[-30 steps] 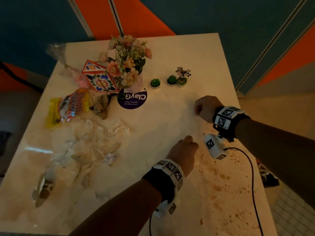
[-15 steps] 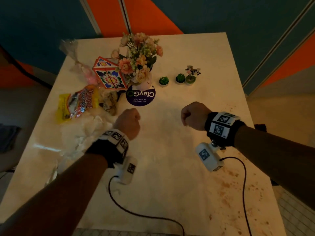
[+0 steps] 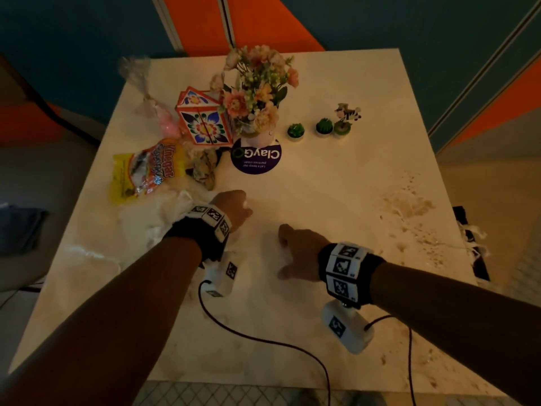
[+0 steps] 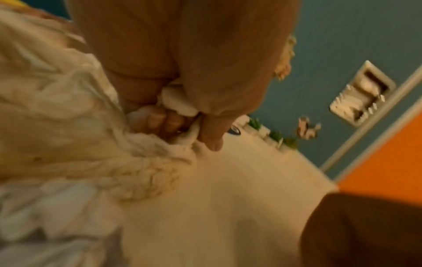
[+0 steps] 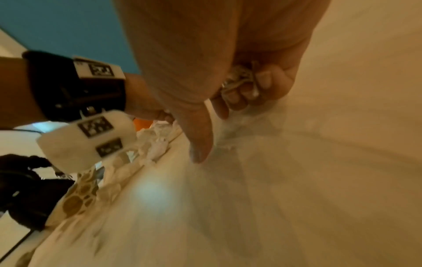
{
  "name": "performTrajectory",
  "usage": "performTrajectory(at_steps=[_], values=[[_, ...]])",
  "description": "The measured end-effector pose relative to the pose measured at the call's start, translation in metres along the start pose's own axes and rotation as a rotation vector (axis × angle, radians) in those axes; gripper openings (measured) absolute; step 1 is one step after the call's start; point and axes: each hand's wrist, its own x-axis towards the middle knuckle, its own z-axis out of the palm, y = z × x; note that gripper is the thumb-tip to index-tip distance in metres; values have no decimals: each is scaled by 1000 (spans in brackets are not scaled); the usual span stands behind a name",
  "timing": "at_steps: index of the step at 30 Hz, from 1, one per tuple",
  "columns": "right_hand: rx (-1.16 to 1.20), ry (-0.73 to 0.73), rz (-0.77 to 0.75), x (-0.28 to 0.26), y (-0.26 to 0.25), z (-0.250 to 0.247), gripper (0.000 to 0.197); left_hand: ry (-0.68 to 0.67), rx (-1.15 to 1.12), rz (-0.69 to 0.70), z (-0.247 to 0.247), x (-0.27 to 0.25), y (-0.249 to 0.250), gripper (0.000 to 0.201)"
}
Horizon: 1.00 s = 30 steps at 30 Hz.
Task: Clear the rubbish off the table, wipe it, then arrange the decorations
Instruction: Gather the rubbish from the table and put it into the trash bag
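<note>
I am gripping a wad of crumpled white tissue paper (image 4: pixel 178 101) in my left hand (image 3: pixel 232 208), with the loose heap of it (image 3: pixel 164 212) lying on the left half of the pale marble-look table (image 3: pixel 336 183). My right hand (image 3: pixel 301 253) is curling its fingers (image 5: pixel 262 81) round a small crinkled scrap of wrapper (image 5: pixel 239 75), thumb pointing down at the tabletop. Compared with half a second ago, the left hand is sitting nearer the heap and the right is lower and nearer me: gathering is under way, wiping not yet. The yellow vinegar snack bag (image 3: pixel 143 171) is lying just beyond the heap. Brown spill stains (image 3: pixel 409 206) are marking the right edge; the middle is giving open room.
</note>
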Motion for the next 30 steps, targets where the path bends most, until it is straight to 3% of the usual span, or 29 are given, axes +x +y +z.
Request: performTrajectory(at_steps=[2, 5, 7, 9, 11, 13, 16, 18, 19, 22, 24, 26, 30], values=[[-18, -10, -2, 5, -5, 5, 72, 48, -143, -21, -7, -8, -10, 30], [-20, 29, -46, 14, -6, 6, 13, 70, -779, -165, -16, -19, -37, 15], [-55, 17, -87, 18, -7, 7, 38, 110, -1095, -257, -21, -30, -57, 31], [-44, 37, -138, 21, -12, 8, 39, 143, -1180, -305, -22, -42, -73, 46], [16, 93, -189, 27, -24, 9, 29, 156, -1195, -322, -21, -54, -83, 48], [98, 148, -230, 34, -44, 5, 19, 146, -1093, -317, -18, -62, -89, 35], [89, 175, -227, 47, -70, 0, 77, 95, -719, -201, -5, -71, -92, 26], [41, 191, -188, 56, -80, 1, 92, 103, -420, -132, 7, -77, -93, 12], [10, 199, -177, 61, -82, 3, 87, 95, -324, -129, 10, -83, -91, 5], [-117, 180, -188, 67, -85, 5, 53, 21, -121, -141, 23, -94, -87, 46], [-163, 154, -194, 67, -85, 5, 39, -14, -63, -132, 31, -95, -82, 61], [-143, 126, -186, 64, -81, 3, 29, 11, -46, -136, 43, -95, -78, 57], [20, 156, -186, 56, -67, -6, 6, 119, 3, -118, 56, -95, -69, 24]])
